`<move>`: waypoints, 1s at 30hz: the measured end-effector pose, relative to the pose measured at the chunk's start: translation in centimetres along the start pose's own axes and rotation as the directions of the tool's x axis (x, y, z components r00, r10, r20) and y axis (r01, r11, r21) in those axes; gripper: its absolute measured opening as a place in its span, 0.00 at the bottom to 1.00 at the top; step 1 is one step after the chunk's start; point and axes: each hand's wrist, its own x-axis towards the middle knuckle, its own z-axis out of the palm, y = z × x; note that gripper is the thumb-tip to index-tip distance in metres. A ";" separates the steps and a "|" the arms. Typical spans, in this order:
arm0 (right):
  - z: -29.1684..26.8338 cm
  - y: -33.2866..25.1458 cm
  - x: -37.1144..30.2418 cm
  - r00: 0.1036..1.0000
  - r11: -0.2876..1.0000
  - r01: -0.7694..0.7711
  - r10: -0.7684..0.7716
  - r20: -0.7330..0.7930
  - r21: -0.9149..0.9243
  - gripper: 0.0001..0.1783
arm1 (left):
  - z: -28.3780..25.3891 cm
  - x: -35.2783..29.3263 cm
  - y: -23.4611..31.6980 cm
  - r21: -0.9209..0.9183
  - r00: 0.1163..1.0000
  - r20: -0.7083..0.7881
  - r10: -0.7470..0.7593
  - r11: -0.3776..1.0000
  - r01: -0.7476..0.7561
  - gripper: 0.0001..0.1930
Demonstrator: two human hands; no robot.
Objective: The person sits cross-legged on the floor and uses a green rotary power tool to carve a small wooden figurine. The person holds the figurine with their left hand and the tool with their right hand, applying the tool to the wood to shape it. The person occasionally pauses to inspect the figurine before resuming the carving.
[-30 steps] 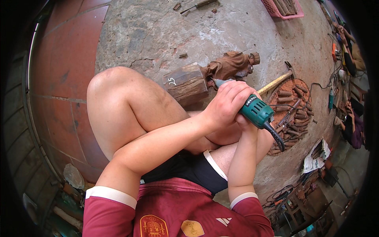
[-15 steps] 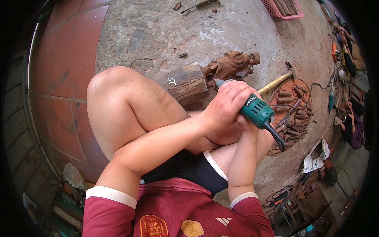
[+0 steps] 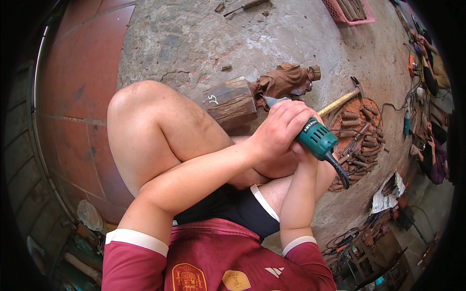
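My left hand (image 3: 282,127) is wrapped over the front of a green corded electric carver (image 3: 316,138). Below and behind it, my right hand (image 3: 302,151) closes round the same tool, its fingers mostly hidden. The carver's grey nose (image 3: 275,101) points up and left, its tip against a brown wooden carving (image 3: 286,81). This carving lies on its side on the floor beyond my shins. A rough, draped figure takes up its right part, and a squared block with white marks (image 3: 228,101) forms its left end.
Right of my hands lie a yellow-handled hammer (image 3: 338,103) and a round heap of chisels (image 3: 361,156) on reddish sawdust. A pink basket (image 3: 349,19) stands at the far right, and a slim chisel (image 3: 246,7) lies at the far edge. Other people (image 3: 434,72) sit along the right.
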 end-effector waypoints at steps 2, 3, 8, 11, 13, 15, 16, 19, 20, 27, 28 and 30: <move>0.0 0.5 0.1 1.000 0.999 0.005 -0.006 0.027 0.046 0.47 | 0.0 0.0 0.0 0.004 1.000 -0.002 -0.007 1.000 0.007 0.25; 0.0 0.4 0.2 1.000 0.997 -0.004 0.003 0.022 0.075 0.47 | 0.0 -0.1 -0.1 0.007 1.000 -0.004 -0.013 1.000 0.013 0.25; 0.1 -0.4 0.2 0.998 0.988 -0.053 0.047 0.043 0.145 0.46 | 0.0 -0.2 -0.2 0.007 1.000 0.003 -0.021 1.000 0.021 0.26; 0.3 -0.6 0.1 0.999 0.992 -0.054 0.052 0.017 0.114 0.45 | 0.0 -0.2 -0.1 0.006 1.000 0.007 -0.010 1.000 0.010 0.26; 0.5 -0.6 0.3 0.999 0.989 -0.049 0.048 0.009 0.139 0.45 | 0.0 -0.1 -0.1 0.004 1.000 0.011 0.006 1.000 -0.006 0.26; 0.3 -0.4 0.2 0.998 0.988 -0.058 0.057 0.010 0.146 0.44 | 0.0 -0.2 -0.2 0.010 1.000 0.012 -0.013 1.000 0.013 0.26; 0.1 -0.2 0.0 0.998 0.988 -0.068 0.067 0.014 0.141 0.44 | 0.1 -0.2 -0.2 0.013 1.000 0.012 -0.023 1.000 0.023 0.26; 0.1 -0.1 -0.1 0.998 0.987 -0.066 0.063 0.021 0.146 0.45 | 0.1 -0.3 -0.3 0.014 1.000 0.009 -0.022 1.000 0.021 0.26; 0.1 -0.2 0.0 0.998 0.987 -0.060 0.057 0.022 0.152 0.45 | 0.1 -0.2 -0.2 0.010 1.000 0.009 -0.014 1.000 0.013 0.26; 0.0 -0.6 -0.3 0.993 0.969 -0.116 0.121 -0.011 0.220 0.46 | 0.2 -0.2 -0.3 -0.012 0.999 0.017 -0.027 1.000 0.027 0.26; 0.0 -0.5 -0.4 0.993 0.969 -0.112 0.117 -0.014 0.219 0.46 | 0.2 -0.2 -0.3 -0.013 0.999 0.017 -0.028 1.000 0.028 0.27; -0.1 -0.3 -0.4 0.996 0.978 -0.088 0.090 -0.002 0.186 0.46 | 0.1 -0.2 -0.1 -0.013 1.000 0.022 -0.014 1.000 0.014 0.27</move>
